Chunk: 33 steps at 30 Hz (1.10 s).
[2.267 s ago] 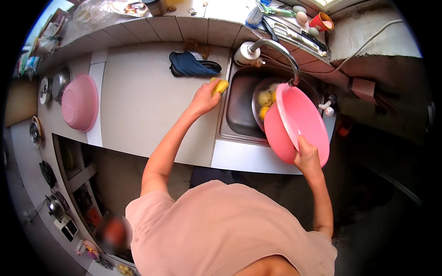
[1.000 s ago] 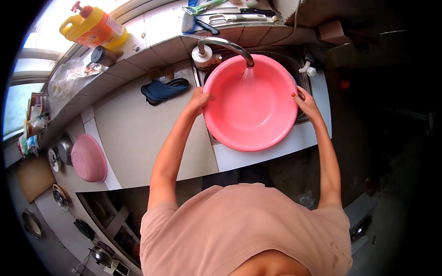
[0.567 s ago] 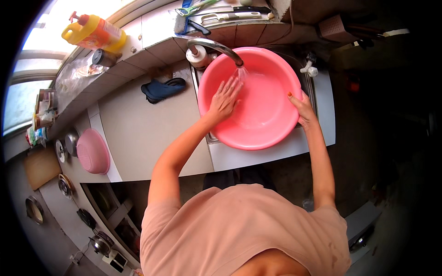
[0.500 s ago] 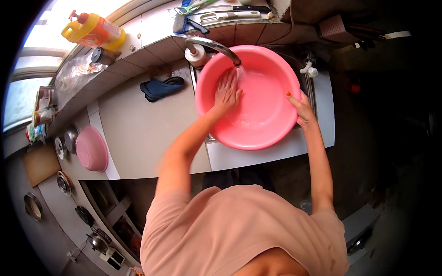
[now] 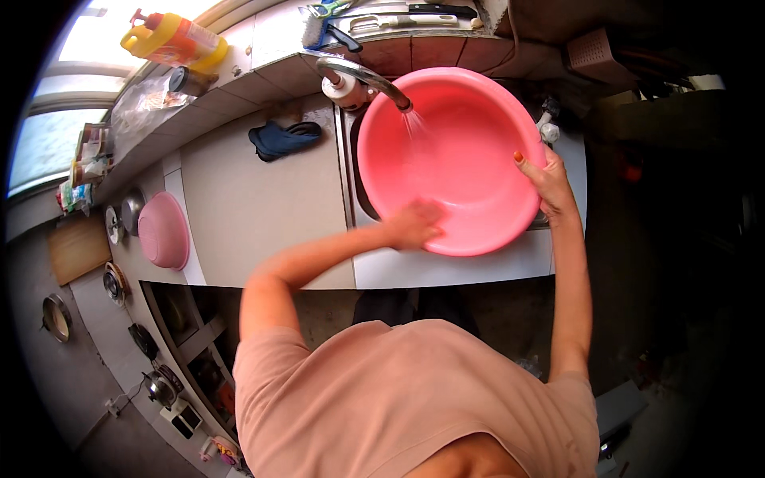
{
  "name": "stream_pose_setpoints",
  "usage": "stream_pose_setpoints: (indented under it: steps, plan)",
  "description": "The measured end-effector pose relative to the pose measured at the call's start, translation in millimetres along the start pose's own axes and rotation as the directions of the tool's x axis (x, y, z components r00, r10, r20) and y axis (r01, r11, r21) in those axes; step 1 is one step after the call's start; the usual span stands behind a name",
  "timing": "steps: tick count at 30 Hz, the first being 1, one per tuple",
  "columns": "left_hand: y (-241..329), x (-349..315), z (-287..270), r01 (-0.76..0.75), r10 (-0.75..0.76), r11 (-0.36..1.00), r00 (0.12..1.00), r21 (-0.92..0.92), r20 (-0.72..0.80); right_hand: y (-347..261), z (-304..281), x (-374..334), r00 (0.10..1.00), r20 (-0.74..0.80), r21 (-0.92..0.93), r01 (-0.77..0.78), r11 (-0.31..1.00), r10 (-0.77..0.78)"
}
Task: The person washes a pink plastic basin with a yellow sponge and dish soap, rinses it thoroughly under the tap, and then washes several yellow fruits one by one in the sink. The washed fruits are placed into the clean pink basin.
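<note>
A large pink basin (image 5: 478, 179) sits tilted over the metal sink (image 5: 364, 203), its far side raised. Water (image 5: 413, 123) runs into it from the curved chrome faucet (image 5: 362, 72). My right hand (image 5: 551, 185) grips the basin's right rim, thumb over the inner side and the other fingers mostly hidden outside. At the near left rim, my left hand (image 5: 416, 225) reaches over onto the inner wall; motion smears its fingers, so their pose is unclear. A little water shines in the bottom of the basin.
Left of the sink, a dark blue cloth item (image 5: 284, 140) lies on the counter (image 5: 263, 215). Farther left stands a pink colander (image 5: 164, 231). The back ledge carries a yellow pump bottle (image 5: 175, 40), a brush (image 5: 312, 32) and a peeler (image 5: 406, 22). A white dispenser (image 5: 344, 92) stands behind the faucet.
My left hand has swept from the far left inner wall toward the near rim. The basin has tipped, its far side lifting, while my right hand keeps its grip.
</note>
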State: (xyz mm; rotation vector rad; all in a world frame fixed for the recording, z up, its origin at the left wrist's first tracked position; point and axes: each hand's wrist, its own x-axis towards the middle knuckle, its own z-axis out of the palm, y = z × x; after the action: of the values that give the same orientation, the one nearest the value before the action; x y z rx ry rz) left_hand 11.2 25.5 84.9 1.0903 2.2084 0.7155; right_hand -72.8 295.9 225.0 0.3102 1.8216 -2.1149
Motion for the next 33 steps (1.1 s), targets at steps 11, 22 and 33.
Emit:
stream_pose_setpoints:
  steps: [11, 22, 33]
  plan:
    - [-52.6, 104.5, -177.6, 0.048, 0.185, 0.915, 0.831, 0.4, -0.524, 29.3, 4.4, 35.8, 0.949, 0.193, 0.067, -0.266, 0.962, 0.249]
    - [-81.8, -79.5, -156.5, 0.497, -0.719, 0.485, 0.695, -0.72, -0.005, 119.0, -29.1, 82.2, 0.994, 0.066, -0.257, -0.066, 0.964, 0.085]
    - [-44.1, -134.2, -175.1, 0.356, -0.896, 0.324, 0.414, -0.876, -0.163, 94.1, 117.5, 181.9, 0.713, 0.516, -0.77, 0.629, 0.108, -0.475]
